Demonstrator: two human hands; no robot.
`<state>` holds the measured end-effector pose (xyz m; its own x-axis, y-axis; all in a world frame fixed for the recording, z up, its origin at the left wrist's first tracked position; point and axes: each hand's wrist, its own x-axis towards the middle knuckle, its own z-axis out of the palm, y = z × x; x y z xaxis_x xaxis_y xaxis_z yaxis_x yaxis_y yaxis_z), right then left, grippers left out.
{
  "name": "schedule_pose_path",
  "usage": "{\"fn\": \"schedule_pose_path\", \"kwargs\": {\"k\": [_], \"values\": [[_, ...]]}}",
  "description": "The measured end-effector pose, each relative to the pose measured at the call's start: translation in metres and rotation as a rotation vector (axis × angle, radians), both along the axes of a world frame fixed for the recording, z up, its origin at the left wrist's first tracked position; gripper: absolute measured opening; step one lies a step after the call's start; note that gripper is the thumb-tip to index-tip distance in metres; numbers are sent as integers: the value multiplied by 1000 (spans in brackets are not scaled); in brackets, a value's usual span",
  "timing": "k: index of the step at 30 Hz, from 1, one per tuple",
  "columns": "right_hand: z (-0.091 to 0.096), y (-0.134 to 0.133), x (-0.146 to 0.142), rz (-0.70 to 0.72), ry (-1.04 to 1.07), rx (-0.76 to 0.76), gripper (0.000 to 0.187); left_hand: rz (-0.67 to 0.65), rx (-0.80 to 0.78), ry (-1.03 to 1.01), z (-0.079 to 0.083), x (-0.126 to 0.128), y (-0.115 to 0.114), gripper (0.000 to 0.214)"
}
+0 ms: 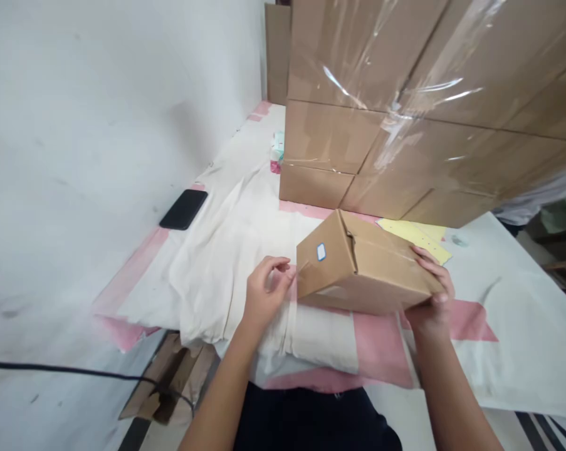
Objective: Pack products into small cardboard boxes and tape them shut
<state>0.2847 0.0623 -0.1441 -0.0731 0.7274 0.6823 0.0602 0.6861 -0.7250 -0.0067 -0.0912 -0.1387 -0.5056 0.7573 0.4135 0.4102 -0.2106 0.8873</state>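
- White wall (pixel 99 156) rises to the left of both hands' fingers, marked with scuffs and spots.
- Beneath the fingers, a wrinkled white and pink cloth (pixel 235 232) covers the table (pixel 522 326).
- Left hand (pixel 260 294): fingers loosely curved, with a narrow gap between the tips of thumb and forefinger; they stand just beside the left end of a cardboard box (pixel 381 269).
- Right hand (pixel 433 300): fingers holding the right end of that same box, their tips over its upper edge. Whether this end is raised off the cloth, I cannot tell.
- Between the two sets of fingers lies the box itself, set at an angle, with a small blue-edged label (pixel 321 252) on the end facing the left fingers.
- Just beyond the right fingers, yellow sheets (pixel 414 238) lie partly behind the box.
- Farther forward of the fingers stands a stack of cartons (pixel 381 138) under shiny clear wrap.
- Left of and beyond the left fingers, a black phone (pixel 183 210) lies near the wall.
- Below and left of the left fingers, a dark cable (pixel 76 371) crosses in front of opened cardboard (pixel 179 369).
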Motion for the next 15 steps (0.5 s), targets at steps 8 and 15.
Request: {"fn": "schedule_pose_path", "kwargs": {"k": [8,15], "values": [[4,-6,-6,-7,-79,53,55,-273,217,-20,8,-9,25,34],[8,-11,-10,-30,-173,70,55,-265,226,-122,-1,-7,31,19]]}}
